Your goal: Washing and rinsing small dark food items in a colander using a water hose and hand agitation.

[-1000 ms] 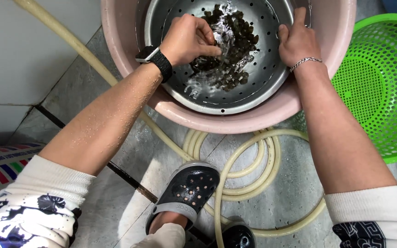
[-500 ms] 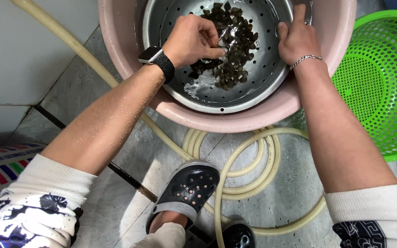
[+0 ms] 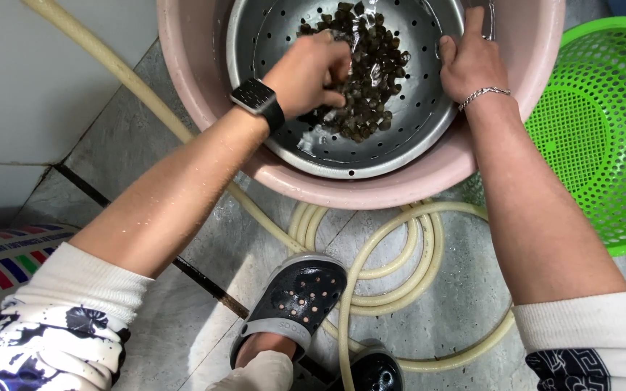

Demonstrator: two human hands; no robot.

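Observation:
A metal colander (image 3: 400, 141) sits inside a pink plastic basin (image 3: 371, 190) on the floor. A heap of small dark shells (image 3: 371, 72) lies wet in the colander. My left hand (image 3: 311, 71), with a black watch on the wrist, is curled into the heap with its fingers among the shells. My right hand (image 3: 472, 61), with a silver bracelet on the wrist, grips the colander's right rim.
A green plastic basket (image 3: 603, 137) stands to the right of the basin. A pale yellow hose (image 3: 371, 253) coils on the grey tiled floor below the basin and runs off to the upper left. My black clogs (image 3: 295, 304) stand near the coils.
My left hand has shifted slightly within the heap, stirring the shells. The right hand has stayed on the colander's rim.

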